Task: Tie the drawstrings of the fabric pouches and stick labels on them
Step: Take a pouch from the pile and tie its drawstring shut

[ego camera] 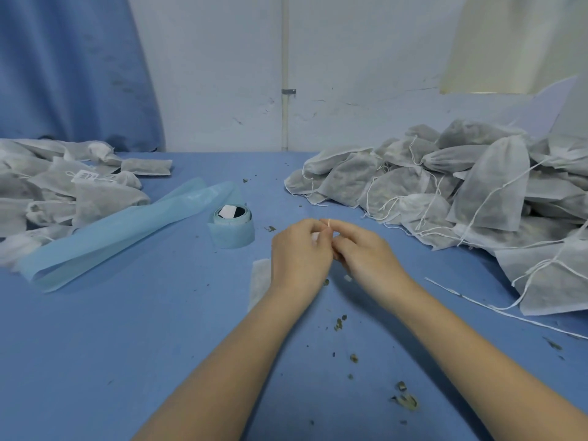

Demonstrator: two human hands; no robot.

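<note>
A thin white drawstring is pinched between the fingers of the left hand and the right hand, which meet knuckle to knuckle over the middle of the bench. Its fabric pouch lies mostly hidden under the left wrist, one pale corner showing. This looks like the tying step: the knot seems to be forming, and the next move likely calls for pulling the ends apart to cinch it. The label roll stands just beyond the hands, its blue backing strip trailing toward the left edge. Untied pouches heap along the right edge; a labelled pile sits at the left.
</note>
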